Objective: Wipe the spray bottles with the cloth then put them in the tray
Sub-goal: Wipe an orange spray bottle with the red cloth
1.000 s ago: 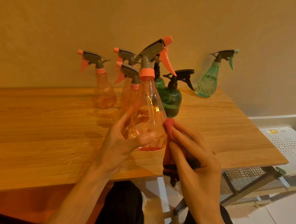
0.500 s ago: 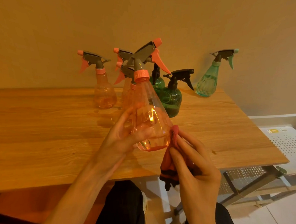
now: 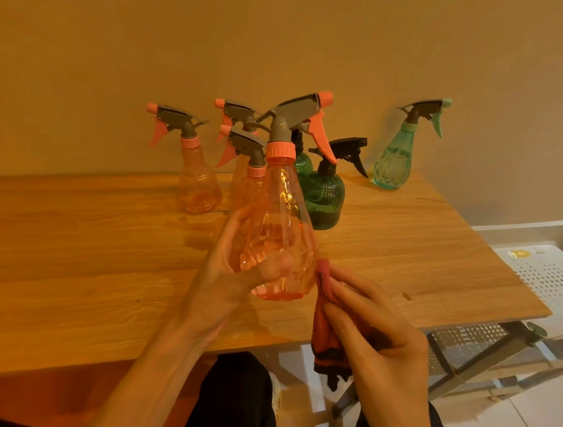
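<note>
Held bottle (image 3: pixel 280 239) clear orange, grey trigger head; cloth (image 3: pixel 325 323) red, dark-edged; tray (image 3: pixel 551 276) white, perforated.

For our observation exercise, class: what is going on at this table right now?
A person is wiping spray bottles. The left hand holds an orange spray bottle upright above the wooden table, while the right hand presses a red cloth against its lower side. Six more bottles, orange and green, stand at the back of the table. No bottle shows in the visible part of the white perforated tray to the right.
</note>
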Demonstrator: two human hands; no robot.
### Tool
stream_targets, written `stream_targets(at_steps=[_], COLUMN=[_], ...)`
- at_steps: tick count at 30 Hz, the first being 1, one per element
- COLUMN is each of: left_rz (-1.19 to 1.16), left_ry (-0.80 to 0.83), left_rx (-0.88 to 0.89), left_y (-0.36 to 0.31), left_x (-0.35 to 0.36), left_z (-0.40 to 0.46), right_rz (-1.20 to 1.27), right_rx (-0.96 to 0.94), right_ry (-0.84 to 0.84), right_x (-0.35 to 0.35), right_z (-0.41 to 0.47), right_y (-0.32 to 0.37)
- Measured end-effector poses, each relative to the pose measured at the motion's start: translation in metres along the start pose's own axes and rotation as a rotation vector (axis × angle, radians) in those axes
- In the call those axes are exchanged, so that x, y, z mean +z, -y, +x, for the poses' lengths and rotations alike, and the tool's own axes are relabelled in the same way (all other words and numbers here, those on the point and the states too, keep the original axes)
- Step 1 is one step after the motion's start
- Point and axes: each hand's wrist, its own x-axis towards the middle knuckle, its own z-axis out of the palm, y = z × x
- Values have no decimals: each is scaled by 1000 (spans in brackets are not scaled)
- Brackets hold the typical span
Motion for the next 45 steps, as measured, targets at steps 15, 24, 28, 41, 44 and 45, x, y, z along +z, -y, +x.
stream_targets(at_steps=[15,24,28,41,44,45], left_rz=[36,58,54,63,66,65], left_ry=[124,108,100,55,53,60], left_rx=[52,108,124,152,153,148], left_y=[6,10,12,14,15,17], left_x=[6,5,9,11,9,7], left_z=[-14,-11,-8,-5,-5,-5], right_rz=[-584,-568,-642,-716,-712,-692], right_rx=[-700,-686,-710,-725,-713,-703], right_ry=[-84,-94,-93,-82,-33,-30], right_x=[22,23,30,34,31,31], right_z=[73,75,67,66,63,63], right_y=[38,32,32,26,23,23])
